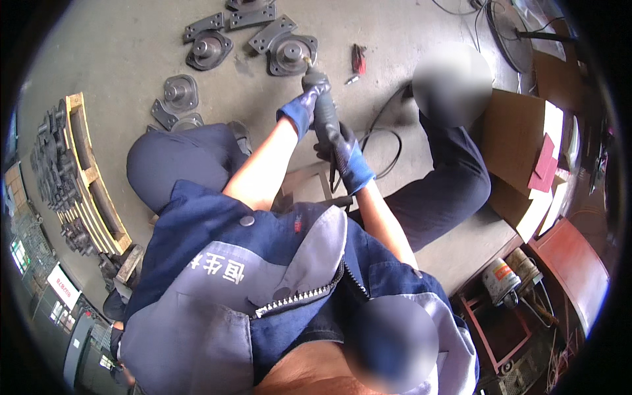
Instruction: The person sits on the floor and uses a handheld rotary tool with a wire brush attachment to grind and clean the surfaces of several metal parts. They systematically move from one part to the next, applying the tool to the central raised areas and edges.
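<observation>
Both my hands wear dark gloves with blue cuffs and are closed around a long dark die grinder [325, 118]. My left hand [306, 107] grips its front, close to the head. Farther back, my right hand [343, 153] wraps the rear of the body, where a black cord comes off. The grinder's thin bit reaches the edge of a dark metal casting [291, 54] on the floor; whether it touches cannot be made out. That casting has a round raised hub and a flat drilled plate [272, 33] beside it.
Similar castings [207, 48] [180, 93] lie ahead and to the left. A red-handled tool [359, 60] rests right of the bit. Loops of black cable [388, 148] cross the floor. A pallet [89, 171] of metal parts stands left; a cardboard box [517, 141] and white bucket [500, 278] stand right.
</observation>
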Demonstrator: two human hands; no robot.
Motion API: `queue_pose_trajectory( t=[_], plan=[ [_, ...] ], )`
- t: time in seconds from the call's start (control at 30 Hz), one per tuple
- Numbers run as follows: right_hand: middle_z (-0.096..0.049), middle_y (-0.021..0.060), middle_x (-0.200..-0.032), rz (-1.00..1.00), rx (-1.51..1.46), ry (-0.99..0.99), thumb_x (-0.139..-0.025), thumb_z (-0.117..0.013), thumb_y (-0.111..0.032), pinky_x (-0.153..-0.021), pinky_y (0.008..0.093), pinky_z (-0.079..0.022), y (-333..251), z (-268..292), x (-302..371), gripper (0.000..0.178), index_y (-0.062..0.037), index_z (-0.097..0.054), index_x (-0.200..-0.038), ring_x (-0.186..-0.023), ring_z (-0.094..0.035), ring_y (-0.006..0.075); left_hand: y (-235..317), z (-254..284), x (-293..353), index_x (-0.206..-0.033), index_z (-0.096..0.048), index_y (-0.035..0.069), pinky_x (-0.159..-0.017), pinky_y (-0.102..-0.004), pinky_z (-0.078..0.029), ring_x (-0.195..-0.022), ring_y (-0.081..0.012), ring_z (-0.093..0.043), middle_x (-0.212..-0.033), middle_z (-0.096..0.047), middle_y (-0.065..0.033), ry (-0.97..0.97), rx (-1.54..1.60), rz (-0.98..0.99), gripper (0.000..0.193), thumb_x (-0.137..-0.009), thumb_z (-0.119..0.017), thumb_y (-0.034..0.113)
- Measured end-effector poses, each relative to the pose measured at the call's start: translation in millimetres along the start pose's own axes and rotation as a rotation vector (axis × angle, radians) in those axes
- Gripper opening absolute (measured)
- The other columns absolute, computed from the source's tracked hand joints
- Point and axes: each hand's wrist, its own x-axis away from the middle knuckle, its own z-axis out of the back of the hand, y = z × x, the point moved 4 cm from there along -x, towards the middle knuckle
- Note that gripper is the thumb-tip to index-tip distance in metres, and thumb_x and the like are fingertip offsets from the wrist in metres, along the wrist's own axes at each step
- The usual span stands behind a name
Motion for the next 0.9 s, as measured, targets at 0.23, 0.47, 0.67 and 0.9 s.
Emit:
queue_pose_trajectory(
  t=[0.23, 0.47, 0.67, 0.9],
  plan=[
    [-0.058, 0.0119, -0.108, -0.082, -0.087, -0.036, -0.08, -0.066, -0.056, -0.068, 0.0352, -0.057, 29, -12, -23, 0.077, -0.006, -0.039, -0.131, -0.083, -0.064, 0.0228, 0, 27, -16, -0.098, -0.061, 0.006, -0.07, -0.0396, -0.052, -0.07, -0.0242, -0.064, -0.082, -0.065, -0.0096, -0.036, -0.033, -0.038, 0.038, -0.085, -0.061, 0.042],
    [-0.056, 0.0075, -0.089, -0.071, -0.062, -0.051, -0.084, -0.061, -0.048, -0.06, 0.0297, -0.053, 13, -35, -24, 0.061, 0.0007, -0.045, -0.118, -0.071, -0.061, 0.0179, 5, 37, -24, -0.104, -0.06, 0.005, -0.07, -0.0379, -0.054, -0.07, -0.0245, -0.064, -0.084, -0.066, -0.01, -0.111, -0.016, -0.1, 0.039, -0.083, -0.067, 0.037],
    [-0.057, 0.0072, -0.084, -0.039, 0.028, 0.066, -0.085, -0.06, -0.047, -0.056, 0.0289, -0.05, 13, -36, -25, 0.056, 0.0007, -0.046, -0.111, -0.066, -0.06, 0.0171, 6, 43, -38, -0.112, -0.057, 0.004, -0.075, -0.0385, -0.053, -0.074, -0.0256, -0.064, -0.088, -0.065, -0.0116, -0.107, 0.006, -0.043, 0.042, -0.084, -0.066, 0.035],
    [-0.057, 0.0073, -0.084, -0.008, 0.008, 0.063, -0.084, -0.06, -0.047, -0.053, 0.0285, -0.049, 15, -34, -28, 0.056, 0.0004, -0.046, -0.111, -0.064, -0.06, 0.0167, 1, 48, -49, -0.115, -0.056, 0.004, -0.082, -0.0385, -0.051, -0.082, -0.0257, -0.063, -0.094, -0.064, -0.0132, -0.045, -0.087, -0.099, 0.042, -0.087, -0.063, 0.034]
  ],
)
